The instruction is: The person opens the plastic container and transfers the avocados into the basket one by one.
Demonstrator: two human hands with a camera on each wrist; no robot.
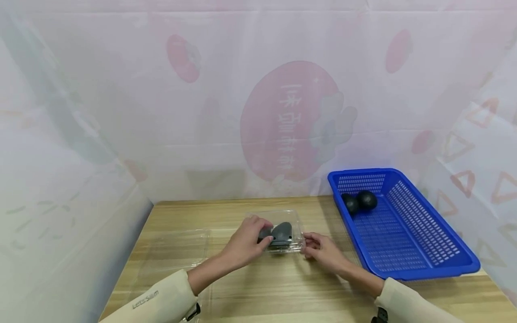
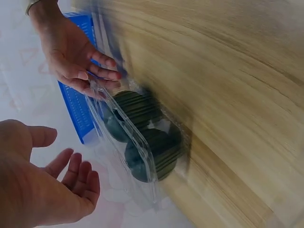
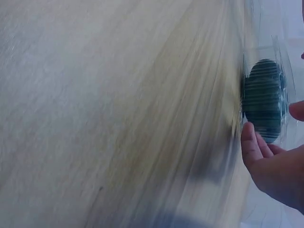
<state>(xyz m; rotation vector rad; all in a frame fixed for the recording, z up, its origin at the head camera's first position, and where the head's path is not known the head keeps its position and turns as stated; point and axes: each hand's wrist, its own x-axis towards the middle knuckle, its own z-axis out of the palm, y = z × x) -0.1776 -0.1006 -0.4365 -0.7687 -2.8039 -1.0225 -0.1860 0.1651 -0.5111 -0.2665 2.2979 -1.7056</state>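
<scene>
A clear plastic clamshell point(image 1: 296, 220) holding dark green avocados point(image 1: 282, 230) sits on the desk point(image 1: 323, 300) at 12 o'clock. The right hand point(image 1: 324, 255) pinches its 4 o'clock corner; the left hand point(image 1: 247, 240), grip released, is near its 9 o'clock side. A blue basket point(image 1: 389, 242) stands at 3 o'clock.

Booth-like workspace: printed sheeting point(image 1: 218, 112), wooden tabletop point(image 1: 282, 287)

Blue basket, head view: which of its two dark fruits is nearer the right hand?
The left fruit, by the left wall of the basket, is nearer the right hand; the right fruit sits farther from that wall and hand.
</scene>
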